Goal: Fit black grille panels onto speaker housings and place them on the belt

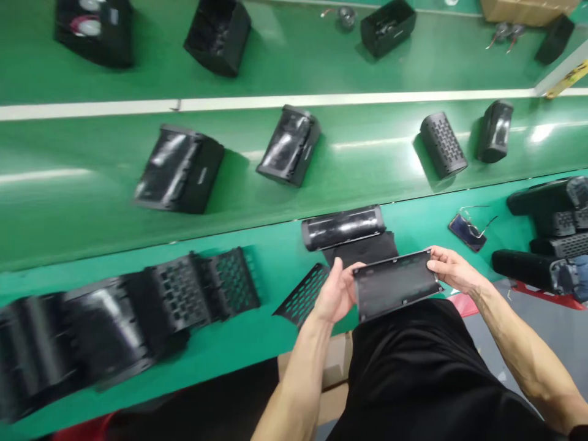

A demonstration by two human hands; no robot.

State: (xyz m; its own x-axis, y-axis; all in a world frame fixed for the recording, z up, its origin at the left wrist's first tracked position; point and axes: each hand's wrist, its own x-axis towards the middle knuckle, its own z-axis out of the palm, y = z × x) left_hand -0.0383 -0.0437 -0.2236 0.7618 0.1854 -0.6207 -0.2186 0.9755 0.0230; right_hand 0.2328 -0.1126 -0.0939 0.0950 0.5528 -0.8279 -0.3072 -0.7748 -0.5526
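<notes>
Between my two hands is a dark rectangular plastic panel (397, 285), tilted above my lap. My left hand (337, 291) grips its left end, and my right hand (452, 269) pinches the upper right corner. Just beyond the panel, a glossy black curved casing (343, 228) lies on the bench. A flat black sheet (362, 250) shows between casing and panel. Beside my left hand rests a perforated black grille (303, 295), partly covered by that hand.
A row of overlapping black panels and grilles (105, 324) covers the bench at left. Black speaker housings (184, 168) stand on the green conveyor (367, 159) beyond. Glasses and a phone (466, 231) lie at right, near stacked black casings (528, 266).
</notes>
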